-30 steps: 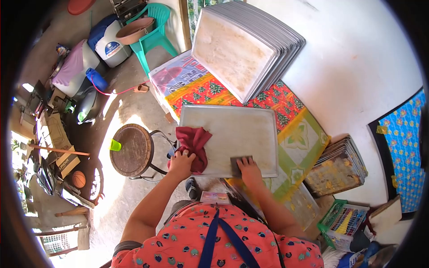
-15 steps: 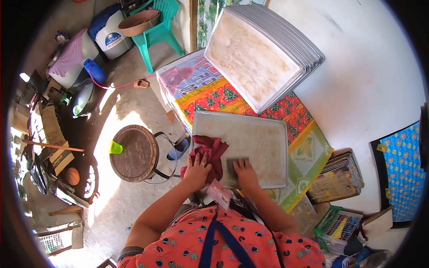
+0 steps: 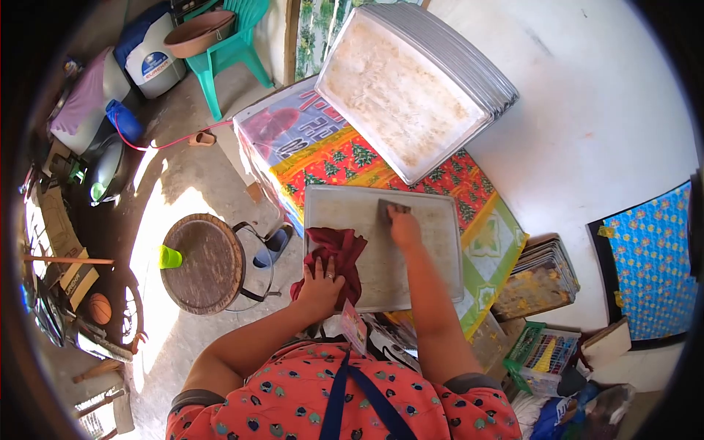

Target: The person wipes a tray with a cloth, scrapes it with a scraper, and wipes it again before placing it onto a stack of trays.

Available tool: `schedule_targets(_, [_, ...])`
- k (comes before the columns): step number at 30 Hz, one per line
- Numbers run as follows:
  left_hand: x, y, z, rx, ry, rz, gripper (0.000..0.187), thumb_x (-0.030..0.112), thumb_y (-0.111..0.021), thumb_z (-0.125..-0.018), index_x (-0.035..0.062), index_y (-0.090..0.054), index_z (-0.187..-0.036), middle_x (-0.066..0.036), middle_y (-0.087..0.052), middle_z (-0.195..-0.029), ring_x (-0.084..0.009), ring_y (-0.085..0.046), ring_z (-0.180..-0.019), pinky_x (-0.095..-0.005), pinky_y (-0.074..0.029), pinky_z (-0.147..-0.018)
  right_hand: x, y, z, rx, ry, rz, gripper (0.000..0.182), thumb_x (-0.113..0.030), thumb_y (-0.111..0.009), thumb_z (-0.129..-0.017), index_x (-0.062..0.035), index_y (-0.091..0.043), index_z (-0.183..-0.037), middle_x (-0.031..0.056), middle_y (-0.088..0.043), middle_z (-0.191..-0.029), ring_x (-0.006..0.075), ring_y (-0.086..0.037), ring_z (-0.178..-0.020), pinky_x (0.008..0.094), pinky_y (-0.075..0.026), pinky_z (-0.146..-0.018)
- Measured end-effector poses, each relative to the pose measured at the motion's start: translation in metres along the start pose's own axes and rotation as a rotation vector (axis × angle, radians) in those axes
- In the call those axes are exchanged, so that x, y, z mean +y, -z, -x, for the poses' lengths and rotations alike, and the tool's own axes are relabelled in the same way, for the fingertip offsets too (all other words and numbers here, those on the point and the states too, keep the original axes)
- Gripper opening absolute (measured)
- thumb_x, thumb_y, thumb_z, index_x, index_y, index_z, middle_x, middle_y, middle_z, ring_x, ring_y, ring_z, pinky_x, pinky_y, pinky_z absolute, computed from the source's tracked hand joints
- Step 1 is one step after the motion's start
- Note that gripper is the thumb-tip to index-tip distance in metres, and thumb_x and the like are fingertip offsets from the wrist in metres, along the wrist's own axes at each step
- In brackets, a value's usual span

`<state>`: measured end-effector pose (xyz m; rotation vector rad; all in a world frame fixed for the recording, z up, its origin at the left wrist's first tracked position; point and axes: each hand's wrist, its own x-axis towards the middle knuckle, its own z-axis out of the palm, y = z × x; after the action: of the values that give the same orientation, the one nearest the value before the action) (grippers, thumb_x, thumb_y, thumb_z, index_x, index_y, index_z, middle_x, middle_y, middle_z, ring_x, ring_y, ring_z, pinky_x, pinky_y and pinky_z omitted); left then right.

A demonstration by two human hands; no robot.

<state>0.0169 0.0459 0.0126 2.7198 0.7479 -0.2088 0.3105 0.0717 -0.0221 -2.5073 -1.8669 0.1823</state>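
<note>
Jutting from gripping right fingers (image 3: 399,210), dark pad (image 3: 383,210) over tray (image 3: 437,253), left fingers (image 3: 319,272) spread on maroon cloth (image 3: 339,244)

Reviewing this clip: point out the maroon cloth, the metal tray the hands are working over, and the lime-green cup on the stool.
Maroon cloth (image 3: 341,251): head view, on its upper folds.
Metal tray (image 3: 383,258): head view, bare inner surface.
Lime-green cup (image 3: 170,257): head view, side wall.

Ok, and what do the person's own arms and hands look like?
Both arms are bare below short, patterned coral sleeves that end in dark grey bands. The left hand wears a ring; none shows on the right hand. Neither is gloved.
</note>
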Motion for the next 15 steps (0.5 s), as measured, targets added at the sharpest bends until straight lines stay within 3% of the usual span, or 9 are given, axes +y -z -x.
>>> schedule_targets(3, [-0.001,0.000,0.000,0.030,-0.016,0.026,0.045,0.026,-0.066,-0.074,0.0054,-0.050,-0.112,-0.033,-0.029,-0.145,-0.0545,-0.029,-0.131,-0.0720,-0.024,-0.099,-0.036,-0.023,0.060,0.068,0.153,0.009,0.046,-0.010,-0.047,-0.083,-0.0099,-0.052,-0.130,0.0194,-0.050,-0.134,0.0424,-0.049,-0.118,0.0446,-0.042,-0.100])
schedule_targets(5, [-0.003,-0.004,0.000,0.048,-0.021,0.024,0.046,0.026,-0.066,-0.074,0.0053,-0.050,-0.111,-0.033,-0.029,-0.144,-0.0548,-0.029,-0.131,-0.0723,-0.025,-0.098,-0.038,-0.031,0.107,0.076,0.203,-0.014,0.050,-0.007,-0.049,-0.081,-0.0097,-0.051,-0.131,0.0197,-0.049,-0.135,0.0422,-0.047,-0.122,0.0449,-0.040,-0.101])
schedule_targets(11, [-0.004,-0.009,0.002,0.069,-0.032,0.019,0.045,0.027,-0.067,-0.074,0.0052,-0.050,-0.110,-0.033,-0.030,-0.143,-0.0548,-0.030,-0.130,-0.0723,-0.025,-0.098,0.006,0.000,0.145,-0.013,-0.133,-0.101,0.056,-0.002,-0.052,-0.077,-0.0106,-0.050,-0.132,0.0183,-0.050,-0.134,0.0402,-0.045,-0.124,0.0449,-0.039,-0.102])
schedule_targets(15, [-0.010,-0.023,-0.001,0.161,-0.046,0.038,0.044,0.027,-0.066,-0.074,0.0052,-0.051,-0.109,-0.033,-0.031,-0.143,-0.0544,-0.031,-0.130,-0.0722,-0.026,-0.098,-0.032,-0.005,0.200,-0.078,0.109,-0.075,0.056,-0.002,-0.052,-0.076,-0.0096,-0.050,-0.131,0.0171,-0.049,-0.136,0.0397,-0.045,-0.124,0.0445,-0.040,-0.101])
